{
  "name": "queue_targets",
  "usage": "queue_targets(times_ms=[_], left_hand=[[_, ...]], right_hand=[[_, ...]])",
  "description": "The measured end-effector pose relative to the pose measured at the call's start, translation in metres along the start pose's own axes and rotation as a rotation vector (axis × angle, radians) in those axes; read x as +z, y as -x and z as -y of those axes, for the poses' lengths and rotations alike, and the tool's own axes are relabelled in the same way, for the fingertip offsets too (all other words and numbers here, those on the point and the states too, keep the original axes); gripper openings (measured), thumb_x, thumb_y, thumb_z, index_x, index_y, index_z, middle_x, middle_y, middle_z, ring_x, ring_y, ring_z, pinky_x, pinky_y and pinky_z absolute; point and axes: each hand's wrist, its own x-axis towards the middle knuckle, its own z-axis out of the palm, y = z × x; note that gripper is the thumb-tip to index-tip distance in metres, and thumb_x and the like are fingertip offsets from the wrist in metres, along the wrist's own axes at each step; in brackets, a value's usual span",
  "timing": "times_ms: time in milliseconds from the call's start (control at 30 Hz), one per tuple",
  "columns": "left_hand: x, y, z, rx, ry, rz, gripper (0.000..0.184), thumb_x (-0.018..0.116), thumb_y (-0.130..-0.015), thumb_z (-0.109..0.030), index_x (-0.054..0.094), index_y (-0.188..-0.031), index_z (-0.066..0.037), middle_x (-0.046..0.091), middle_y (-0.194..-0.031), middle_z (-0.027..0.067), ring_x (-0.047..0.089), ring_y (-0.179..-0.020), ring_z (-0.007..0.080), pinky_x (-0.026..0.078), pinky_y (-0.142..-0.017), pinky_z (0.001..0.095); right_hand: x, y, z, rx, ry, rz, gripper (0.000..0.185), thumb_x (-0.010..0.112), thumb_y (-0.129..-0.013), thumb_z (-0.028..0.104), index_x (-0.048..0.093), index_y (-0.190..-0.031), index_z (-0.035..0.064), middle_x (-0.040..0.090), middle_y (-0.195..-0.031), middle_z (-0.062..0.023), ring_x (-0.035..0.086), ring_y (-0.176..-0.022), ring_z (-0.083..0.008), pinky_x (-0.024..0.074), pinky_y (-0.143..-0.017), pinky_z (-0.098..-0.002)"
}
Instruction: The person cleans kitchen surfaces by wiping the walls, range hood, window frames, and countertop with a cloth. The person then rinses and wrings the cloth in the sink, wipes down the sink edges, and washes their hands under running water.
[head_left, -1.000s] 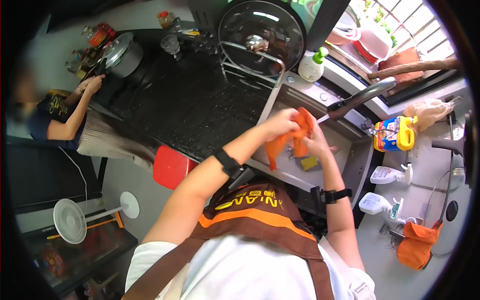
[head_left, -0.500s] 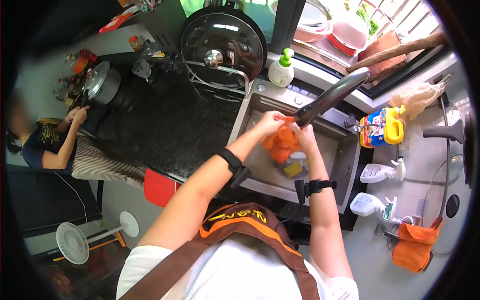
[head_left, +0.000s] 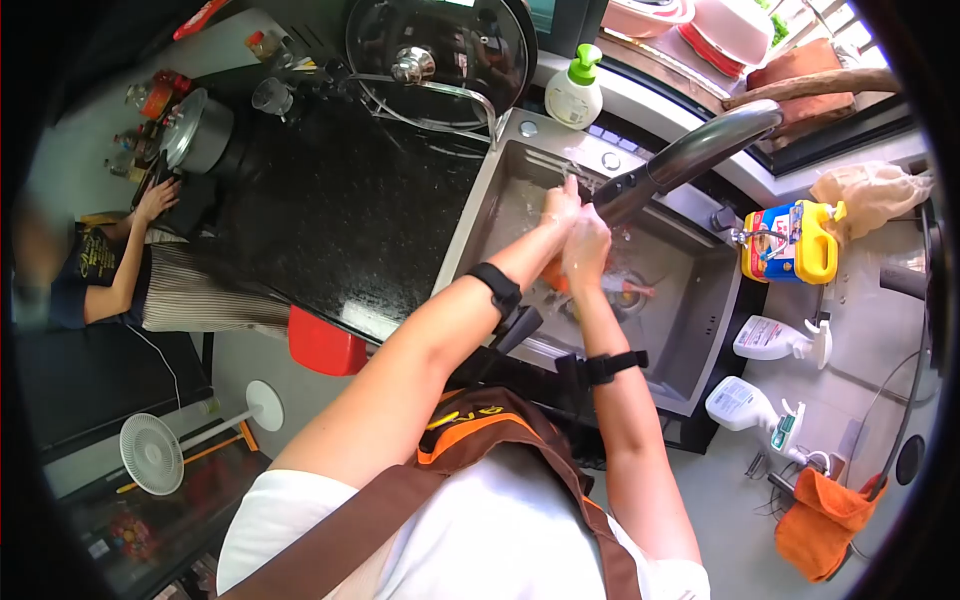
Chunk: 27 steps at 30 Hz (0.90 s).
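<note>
In the sink (head_left: 690, 345), just below the black tap (head_left: 690, 150), my two hands are pressed close together. My left hand (head_left: 562, 205) is closed, fingertips toward the back of the basin. Against it sits my right hand (head_left: 586, 245), curled into a fist. Both grip an orange cloth (head_left: 554, 272), mostly hidden by my hands and right wrist. Water splashes around my fingers. Right of my right wrist, a reddish-orange piece (head_left: 637, 289) lies beside the round drain (head_left: 627, 300); its kind is unclear.
A soap pump bottle (head_left: 575, 95) stands behind the sink. To the right are a yellow jug (head_left: 790, 243), two spray bottles (head_left: 770, 338) and an orange towel (head_left: 825, 525). Left, a large pan lid (head_left: 440, 65) stands on the black counter (head_left: 350, 220). Another person (head_left: 110, 270) handles a pot (head_left: 200, 135).
My hands have closed together and bunched the orange cloth, which hung spread before. The yellow sponge below it no longer shows. The camera view has shifted slightly.
</note>
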Motion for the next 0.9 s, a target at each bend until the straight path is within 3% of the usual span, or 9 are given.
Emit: queue_targets(times_ms=[200,333,400,500,533,600,767,867,900], left_hand=[[-0.014,0.018,-0.005,-0.07,0.628,0.168,0.045,0.044,-0.098,-0.046,0.06,-0.08,-0.008,0.06,-0.074,0.003,0.055,-0.069,0.0122,0.044,-0.067,0.0281],[-0.062,0.026,0.003,0.116,0.348,0.148,0.045,0.049,-0.094,-0.05,0.06,-0.096,-0.006,0.063,-0.096,0.0069,0.06,-0.092,0.017,0.046,-0.085,0.0349],[-0.053,0.044,-0.014,-0.53,0.523,0.108,0.052,0.049,-0.092,-0.053,0.061,-0.107,-0.005,0.064,-0.099,0.0077,0.061,-0.095,0.0225,0.047,-0.086,0.0421],[-0.043,-0.016,0.055,-0.39,0.865,0.922,0.026,0.055,-0.093,-0.028,0.063,-0.103,-0.006,0.067,-0.094,0.0087,0.065,-0.084,0.0221,0.051,-0.078,0.0397],[-0.032,-0.009,0.054,-0.392,0.878,0.92,0.026,0.055,-0.093,-0.028,0.063,-0.103,-0.006,0.067,-0.094,0.0087,0.065,-0.084,0.0221,0.051,-0.078,0.0397],[-0.012,0.016,0.049,-0.228,0.645,0.308,0.016,0.053,-0.092,-0.014,0.063,-0.102,-0.005,0.067,-0.096,0.0085,0.065,-0.087,0.0215,0.051,-0.08,0.0372],[-0.033,0.041,0.039,-0.244,0.692,0.396,0.029,0.051,-0.088,-0.008,0.057,-0.115,-0.004,0.06,-0.118,0.0132,0.059,-0.108,0.0234,0.045,-0.095,0.0432],[-0.041,0.021,0.058,-0.432,0.852,0.622,0.034,0.049,-0.089,-0.015,0.055,-0.121,-0.005,0.058,-0.123,0.0138,0.057,-0.114,0.0253,0.042,-0.1,0.049],[-0.039,0.033,0.049,-0.351,0.705,0.518,0.044,0.046,-0.095,-0.038,0.053,-0.127,-0.009,0.055,-0.128,0.0165,0.053,-0.119,0.0302,0.04,-0.099,0.0559]], right_hand=[[0.007,-0.013,-0.022,0.646,-0.723,0.183,0.024,0.056,-0.09,0.025,0.063,-0.097,0.0032,0.068,-0.084,-0.007,0.059,-0.062,-0.0185,0.0483,-0.057,-0.0355],[-0.017,-0.016,-0.039,0.563,-0.963,0.334,0.015,0.057,-0.09,0.014,0.06,-0.1,0.003,0.065,-0.082,-0.0016,0.062,-0.072,-0.011,0.0461,-0.062,-0.0274],[-0.012,-0.009,-0.025,0.587,-1.068,0.348,0.018,0.056,-0.089,0.017,0.059,-0.096,0.0014,0.066,-0.078,-0.0077,0.063,-0.071,-0.0175,0.0471,-0.062,-0.033],[0.0,0.019,0.003,0.055,-0.12,0.266,0.03,0.062,-0.084,0.027,0.062,-0.093,-0.001,0.066,-0.082,-0.0175,0.067,-0.079,-0.0295,0.0477,-0.069,-0.0394],[0.002,0.016,-0.004,0.054,-0.112,0.276,0.03,0.062,-0.084,0.027,0.062,-0.093,-0.001,0.066,-0.082,-0.0175,0.067,-0.079,-0.0295,0.0477,-0.069,-0.0394],[0.011,-0.003,-0.026,0.435,0.009,0.154,0.034,0.064,-0.084,0.032,0.063,-0.092,-0.0005,0.066,-0.082,-0.0186,0.065,-0.076,-0.0307,0.0475,-0.068,-0.0391],[0.035,-0.009,-0.105,0.805,-1.38,0.301,0.042,0.053,-0.094,0.037,0.057,-0.117,0.002,0.065,-0.109,-0.0126,0.066,-0.093,-0.0242,0.053,-0.08,-0.0376],[0.03,-0.012,-0.099,0.895,-1.58,0.293,0.035,0.04,-0.099,0.02,0.053,-0.129,0.0102,0.06,-0.12,-0.0153,0.063,-0.1,-0.0315,0.0521,-0.088,-0.0458],[0.031,-0.014,-0.104,0.846,-1.582,0.384,0.038,0.047,-0.097,0.021,0.051,-0.133,0.0093,0.063,-0.114,-0.0124,0.064,-0.096,-0.0263,0.0523,-0.085,-0.0397]])
